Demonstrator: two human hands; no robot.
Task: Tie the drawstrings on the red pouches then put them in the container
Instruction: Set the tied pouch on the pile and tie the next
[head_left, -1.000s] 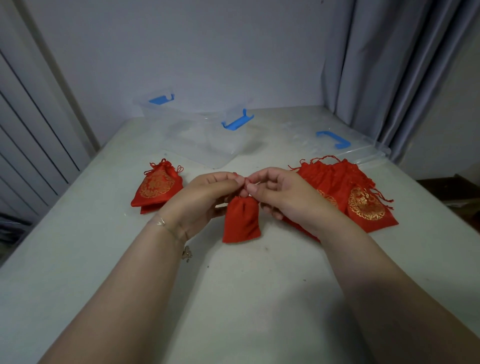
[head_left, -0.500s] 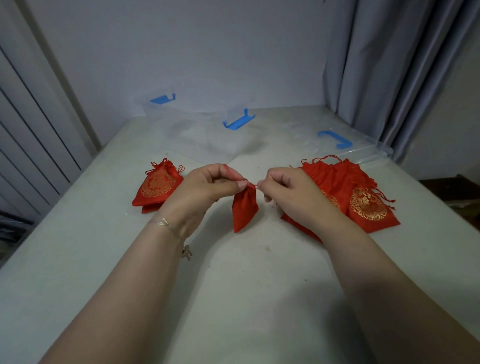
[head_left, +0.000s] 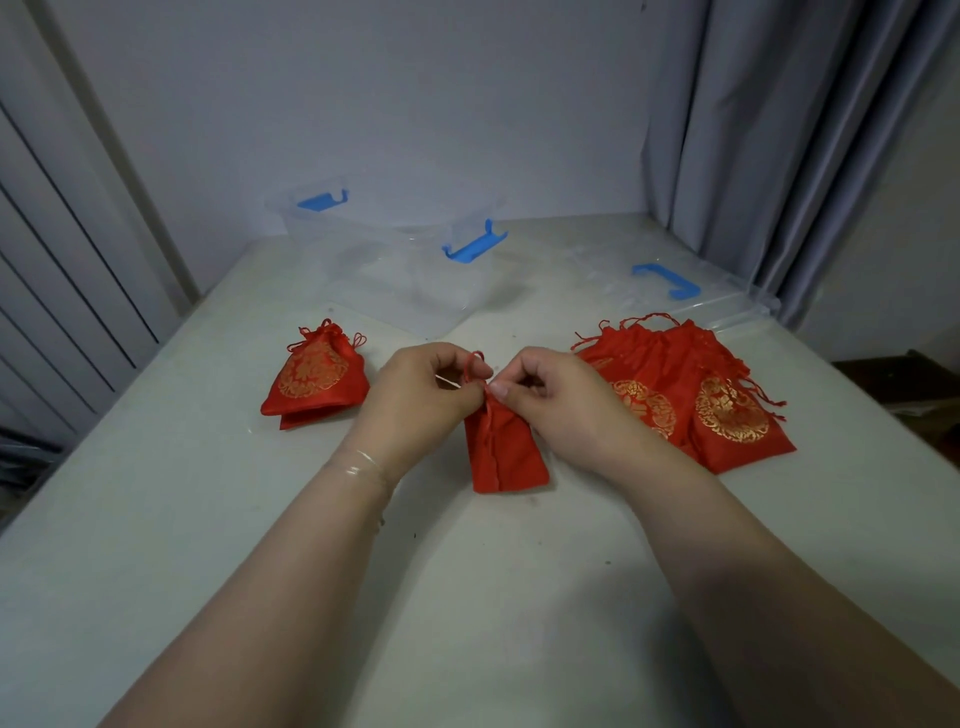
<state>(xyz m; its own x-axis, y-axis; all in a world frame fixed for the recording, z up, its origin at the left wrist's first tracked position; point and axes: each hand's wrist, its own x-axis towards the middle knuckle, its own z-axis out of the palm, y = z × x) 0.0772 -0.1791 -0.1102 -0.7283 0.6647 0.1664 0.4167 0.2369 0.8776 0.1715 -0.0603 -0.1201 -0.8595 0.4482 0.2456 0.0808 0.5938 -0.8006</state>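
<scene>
Both hands, left (head_left: 415, 400) and right (head_left: 558, 402), pinch the drawstring (head_left: 474, 365) atop a red pouch (head_left: 504, 449) resting on the desk (head_left: 467, 597).

- I see my left hand (head_left: 415, 397) and right hand (head_left: 558, 400) pinching the red drawstring (head_left: 474, 366) atop a small plain red fabric pouch (head_left: 504, 452).
- The pouch's bottom rests on the pale worktop (head_left: 208, 519).
- A clear plastic container with blue latches (head_left: 410, 270) sits beyond.

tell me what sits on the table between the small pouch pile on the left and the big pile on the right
In the head view, both hands, left hand and right hand, pinch the drawstring of one plain red pouch, between the left pile and right pile.
</scene>
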